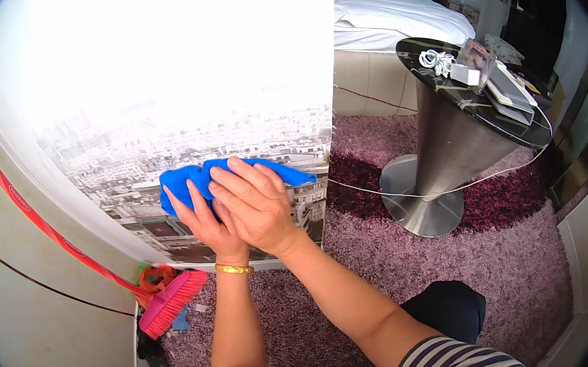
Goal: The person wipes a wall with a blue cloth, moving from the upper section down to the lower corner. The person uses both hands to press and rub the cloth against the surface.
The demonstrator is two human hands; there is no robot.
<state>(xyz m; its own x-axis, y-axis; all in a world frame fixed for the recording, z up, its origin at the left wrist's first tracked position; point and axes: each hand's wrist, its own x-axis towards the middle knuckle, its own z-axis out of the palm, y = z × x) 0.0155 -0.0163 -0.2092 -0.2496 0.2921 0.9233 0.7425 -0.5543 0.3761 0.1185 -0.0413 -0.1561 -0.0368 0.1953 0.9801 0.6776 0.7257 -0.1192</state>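
A blue cloth [182,182] lies bunched against a panel printed with a city view [193,135]. My left hand [204,220], with a gold bracelet at the wrist, reaches up to the cloth, its fingers spread over the lower left part. Beside it, overlapping its edge, my right hand [255,208] lies over the middle of the cloth with the fingers extended. One end of the cloth trails out to the right along the panel. Both palms are turned away, so how firmly either hand presses or grips is hidden.
At left a red-handled broom with pink bristles [176,305] leans by a pale wall. To the right, a round black-topped table [421,47] holds a coiled white cable [437,61] and a box; a white cord hangs across its metal base. A bed [400,13] stands behind, a purple rug [394,270] below.
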